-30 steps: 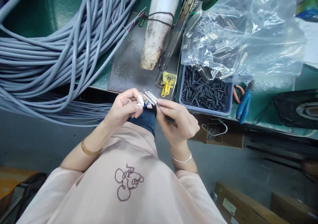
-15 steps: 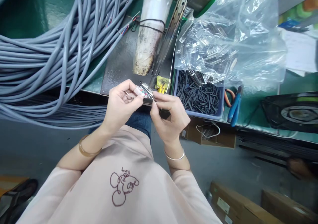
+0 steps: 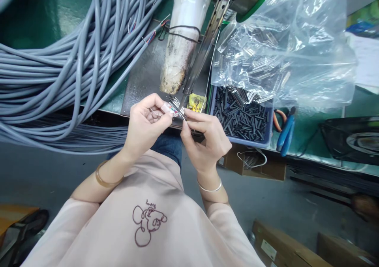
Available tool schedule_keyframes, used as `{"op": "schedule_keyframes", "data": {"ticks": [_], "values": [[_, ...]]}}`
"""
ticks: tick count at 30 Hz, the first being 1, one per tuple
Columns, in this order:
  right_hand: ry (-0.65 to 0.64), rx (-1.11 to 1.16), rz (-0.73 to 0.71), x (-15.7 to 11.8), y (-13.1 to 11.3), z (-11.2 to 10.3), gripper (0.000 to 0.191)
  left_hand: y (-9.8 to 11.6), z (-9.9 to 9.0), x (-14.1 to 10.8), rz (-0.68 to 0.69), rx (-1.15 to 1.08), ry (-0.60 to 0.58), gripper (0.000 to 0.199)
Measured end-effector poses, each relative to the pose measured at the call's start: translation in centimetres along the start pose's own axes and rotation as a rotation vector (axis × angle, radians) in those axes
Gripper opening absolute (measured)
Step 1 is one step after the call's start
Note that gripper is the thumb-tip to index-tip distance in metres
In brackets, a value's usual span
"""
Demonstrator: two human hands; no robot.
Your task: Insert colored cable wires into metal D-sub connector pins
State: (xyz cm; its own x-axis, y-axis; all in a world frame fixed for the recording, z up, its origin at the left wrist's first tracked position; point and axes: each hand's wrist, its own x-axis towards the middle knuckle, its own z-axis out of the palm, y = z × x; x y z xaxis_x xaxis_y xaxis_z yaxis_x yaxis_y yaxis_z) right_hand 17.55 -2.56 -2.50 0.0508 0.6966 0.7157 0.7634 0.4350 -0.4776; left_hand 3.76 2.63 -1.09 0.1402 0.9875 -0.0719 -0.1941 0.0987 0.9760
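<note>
In the middle of the head view, a small metal multi-pin connector (image 3: 175,102) with coloured wire ends along it is between my hands. My left hand (image 3: 149,117) is closed, thumb and fingertips pinching the wire side of the connector, where something whitish shows. A thin strand loops out under those fingers. My right hand (image 3: 204,134) pinches a thin silvery piece (image 3: 182,116) at the connector's right end; whether it is wire or a tool I cannot tell. Just above, a perforated metal soldering iron (image 3: 204,46) points down toward the connector.
Coils of grey cable (image 3: 59,73) fill the left. A wrapped whitish cylinder (image 3: 177,57) stands beside the iron, near a yellow sponge (image 3: 195,103). Right are a blue bin (image 3: 254,142) of black tubes, a plastic bag (image 3: 314,57) of connectors, blue-handled cutters (image 3: 286,136) and a black fan (image 3: 355,136).
The bench things sit slightly farther right in the picture. Both hands keep their pinches, and the connector has turned a little between them.
</note>
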Motion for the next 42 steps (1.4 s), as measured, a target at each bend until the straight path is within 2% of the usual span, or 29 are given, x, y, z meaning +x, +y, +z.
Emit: {"op": "schedule_keyframes", "data": {"ticks": [7,15,19,22,26,29,34,39,42], "values": [[0.025,-0.004,-0.003,0.4,-0.1,-0.1,0.019,0.6,0.3,0.0,0.040,0.029,0.012,0.017],[-0.049,-0.102,-0.089,-0.1,-0.4,-0.5,0.018,0.3,-0.2,-0.1,-0.005,-0.002,-0.035,0.017],[-0.022,-0.037,-0.007,-0.2,-0.4,-0.4,0.020,0.3,-0.3,-0.5,-0.001,0.013,-0.028,0.016],[0.002,0.008,0.044,0.0,-0.5,-0.4,0.019,0.4,-0.4,-0.8,0.056,0.064,-0.039,0.012],[0.002,0.017,0.023,0.2,-0.5,-0.3,0.019,0.3,-0.7,-0.9,0.183,0.186,-0.051,0.009],[0.000,0.014,0.028,0.3,-0.3,-0.2,0.019,0.2,-0.9,-0.7,0.220,0.259,-0.058,0.010],[-0.003,0.014,0.036,0.7,-0.1,0.1,0.017,0.5,-1.1,-0.3,0.205,0.248,-0.064,0.009],[-0.010,0.050,0.066,0.7,-0.1,0.1,0.018,0.8,-1.4,0.1,0.114,0.163,-0.116,0.009],[-0.023,0.056,0.073,0.5,0.0,0.1,0.019,0.5,-1.5,0.1,0.101,0.182,-0.108,0.010]]}}
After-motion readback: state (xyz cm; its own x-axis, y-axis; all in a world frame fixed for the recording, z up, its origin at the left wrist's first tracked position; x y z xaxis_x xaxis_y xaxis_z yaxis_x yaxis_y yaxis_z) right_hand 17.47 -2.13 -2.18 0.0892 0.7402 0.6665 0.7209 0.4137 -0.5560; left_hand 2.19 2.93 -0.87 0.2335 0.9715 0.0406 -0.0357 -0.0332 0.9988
